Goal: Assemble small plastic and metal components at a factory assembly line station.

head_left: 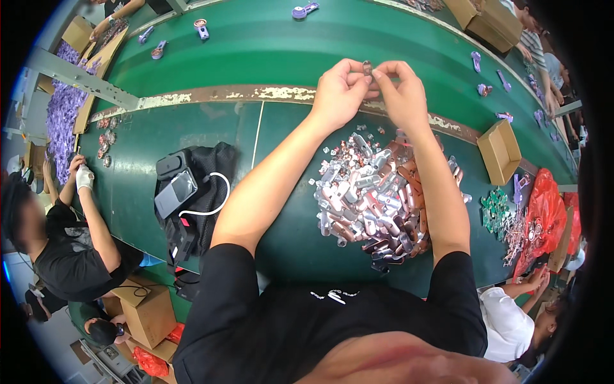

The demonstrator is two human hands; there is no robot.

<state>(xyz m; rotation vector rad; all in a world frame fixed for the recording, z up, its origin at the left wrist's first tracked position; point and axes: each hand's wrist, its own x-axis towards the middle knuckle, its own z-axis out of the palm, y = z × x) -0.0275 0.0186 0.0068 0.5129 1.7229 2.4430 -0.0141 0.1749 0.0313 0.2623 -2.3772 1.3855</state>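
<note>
Both hands meet above the belt's near edge, beyond a heap of small parts. A small dark, shiny oval part point(367, 68) is between their fingertips; its exact kind is too small to tell. My left hand point(338, 93) pinches it with thumb and bent fingers. My right hand point(403, 93) is closed too, its thumb and forefinger at the part's right side. Below them the heap of glossy elongated plastic pieces point(368, 198), clear, silver, pink and brown, lies on the green table point(281, 256), partly hidden by my right forearm.
A green conveyor belt point(256, 57) carries purple handheld parts point(202, 29). Left on the table are a black bag point(220, 160), a power bank point(176, 194) and a white cable point(225, 192). An open cardboard box point(499, 153), green pieces point(495, 210) and a red plastic bag point(547, 205) lie right. Co-workers sit both sides.
</note>
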